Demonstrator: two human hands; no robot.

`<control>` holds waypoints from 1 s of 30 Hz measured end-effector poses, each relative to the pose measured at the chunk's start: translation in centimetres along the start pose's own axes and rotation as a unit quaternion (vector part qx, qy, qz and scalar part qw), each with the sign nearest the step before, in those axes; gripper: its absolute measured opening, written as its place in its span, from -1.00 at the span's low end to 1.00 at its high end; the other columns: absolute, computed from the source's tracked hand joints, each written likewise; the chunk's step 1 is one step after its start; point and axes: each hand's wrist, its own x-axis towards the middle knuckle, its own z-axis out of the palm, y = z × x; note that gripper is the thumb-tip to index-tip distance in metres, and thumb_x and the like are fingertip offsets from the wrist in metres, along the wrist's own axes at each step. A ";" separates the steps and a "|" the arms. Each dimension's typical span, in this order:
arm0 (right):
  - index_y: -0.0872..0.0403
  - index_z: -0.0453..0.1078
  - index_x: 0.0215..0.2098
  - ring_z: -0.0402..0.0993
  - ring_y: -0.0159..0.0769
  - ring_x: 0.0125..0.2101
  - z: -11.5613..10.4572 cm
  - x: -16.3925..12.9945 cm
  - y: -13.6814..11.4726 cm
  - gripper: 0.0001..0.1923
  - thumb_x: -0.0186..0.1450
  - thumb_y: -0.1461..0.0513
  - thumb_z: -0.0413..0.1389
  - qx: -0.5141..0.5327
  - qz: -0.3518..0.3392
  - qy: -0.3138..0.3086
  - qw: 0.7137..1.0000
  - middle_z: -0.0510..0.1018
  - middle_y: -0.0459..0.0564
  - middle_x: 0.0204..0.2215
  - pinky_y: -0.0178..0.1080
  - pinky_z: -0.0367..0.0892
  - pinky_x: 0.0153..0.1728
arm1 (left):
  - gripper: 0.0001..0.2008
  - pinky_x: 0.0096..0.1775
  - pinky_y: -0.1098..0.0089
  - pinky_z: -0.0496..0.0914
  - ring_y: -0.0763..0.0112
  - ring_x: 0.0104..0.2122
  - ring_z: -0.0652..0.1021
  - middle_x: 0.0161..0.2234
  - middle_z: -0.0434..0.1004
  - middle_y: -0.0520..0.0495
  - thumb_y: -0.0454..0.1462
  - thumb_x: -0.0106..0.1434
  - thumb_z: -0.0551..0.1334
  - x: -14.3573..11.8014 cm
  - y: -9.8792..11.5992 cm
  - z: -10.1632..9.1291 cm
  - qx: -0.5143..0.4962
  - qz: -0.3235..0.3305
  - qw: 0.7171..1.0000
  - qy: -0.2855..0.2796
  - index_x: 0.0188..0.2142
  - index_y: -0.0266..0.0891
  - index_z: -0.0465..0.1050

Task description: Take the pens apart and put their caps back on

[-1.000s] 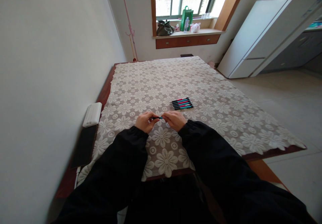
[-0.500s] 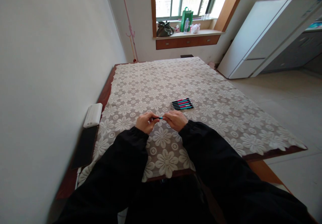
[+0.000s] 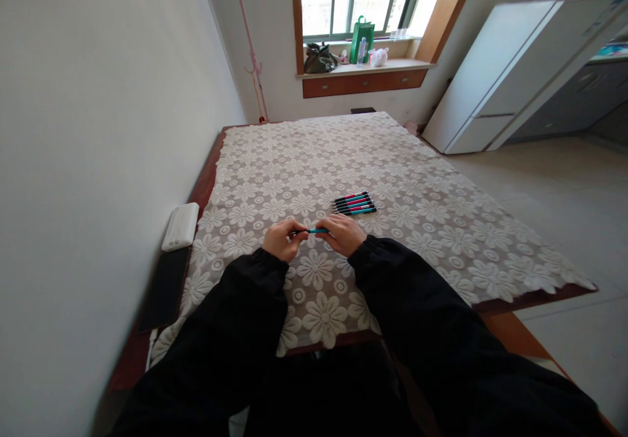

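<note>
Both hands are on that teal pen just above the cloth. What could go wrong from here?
1. The teal pen is pinched only at its ends by the left hand and right hand; if it comes apart, a small piece could drop and be hard to spot on the patterned lace tablecloth.
2. The row of pens lies just beyond the right hand; a forward knuckle or sleeve could scatter it.

Dark wood bench (image 3: 510, 303) against the wall, covered w/ a white lace cloth (image 3: 343, 156) in a flower pattern. On the cloth: row of pens (image 3: 354, 203) side by side, approx. mid-bench. At the left edge, off the cloth: white box (image 3: 180, 226), black slab (image 3: 164, 287) just beside it.
</note>
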 end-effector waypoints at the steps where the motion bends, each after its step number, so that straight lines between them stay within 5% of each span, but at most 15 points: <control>1: 0.06 0.46 -0.22 0.47 -0.23 -0.34 0.0 0.0 0.0 -0.78 0.47 0.10 0.08 -0.006 -0.001 -0.008 1.000 0.61 0.02 -0.36 -0.22 0.18 -0.25 | -0.97 -0.33 0.39 0.48 0.42 -0.44 0.55 -0.39 0.62 -0.01 -0.27 0.21 0.37 0.0 0.1 0.0 -0.003 0.007 1.000 -0.003 -0.33 -0.17 0.57; 4: 0.04 0.45 -0.36 0.43 -0.26 -0.43 -0.2 -0.1 -0.1 -0.68 0.50 0.16 -0.01 -0.020 0.002 -0.034 0.999 0.57 -0.02 -0.48 -0.21 0.14 -0.31 | -0.97 -0.33 0.40 0.47 0.42 -0.44 0.55 -0.39 0.59 -0.02 -0.28 0.22 0.36 0.0 0.3 -0.2 -0.002 0.044 0.999 -0.005 -0.32 -0.17 0.58; 10: 0.08 0.46 -0.17 0.45 -0.21 -0.31 -0.5 0.0 -0.2 -0.71 0.49 0.04 0.04 -0.036 -0.024 0.013 0.999 0.60 0.05 -0.35 -0.19 0.17 -0.22 | -0.95 -0.35 0.40 0.45 0.43 -0.46 0.52 -0.41 0.58 0.00 -0.25 0.22 0.37 0.0 0.2 -0.3 0.011 0.025 0.999 0.025 -0.32 -0.16 0.58; 15: 0.05 0.41 -0.39 0.37 -0.26 -0.43 -0.6 -0.1 -0.2 -0.62 0.53 0.15 -0.07 -0.037 -0.017 -0.026 0.999 0.52 -0.02 -0.51 -0.18 0.10 -0.29 | -0.94 -0.33 0.40 0.46 0.43 -0.45 0.52 -0.41 0.55 -0.01 -0.23 0.23 0.37 -0.1 0.3 -0.2 0.003 0.057 0.998 0.012 -0.32 -0.16 0.60; 20: 0.07 0.44 -0.17 0.40 -0.17 -0.26 -1.0 0.2 -0.6 -0.68 0.52 0.04 -0.01 -0.080 -0.047 0.006 0.996 0.58 0.06 -0.32 -0.15 0.11 -0.20 | -0.95 -0.34 0.40 0.44 0.43 -0.45 0.51 -0.42 0.56 0.01 -0.24 0.21 0.38 -0.1 0.3 -0.3 0.004 0.022 0.999 0.035 -0.32 -0.15 0.60; 30: 0.07 0.37 -0.33 0.38 -0.28 -0.44 -0.7 0.1 -0.4 -0.69 0.52 0.17 -0.08 -0.025 0.011 -0.089 0.996 0.55 -0.01 -0.46 -0.21 0.06 -0.28 | -0.92 -0.35 0.39 0.43 0.42 -0.47 0.51 -0.47 0.53 -0.01 -0.23 0.24 0.38 0.2 0.2 -0.2 0.011 0.117 0.992 0.037 -0.33 -0.18 0.62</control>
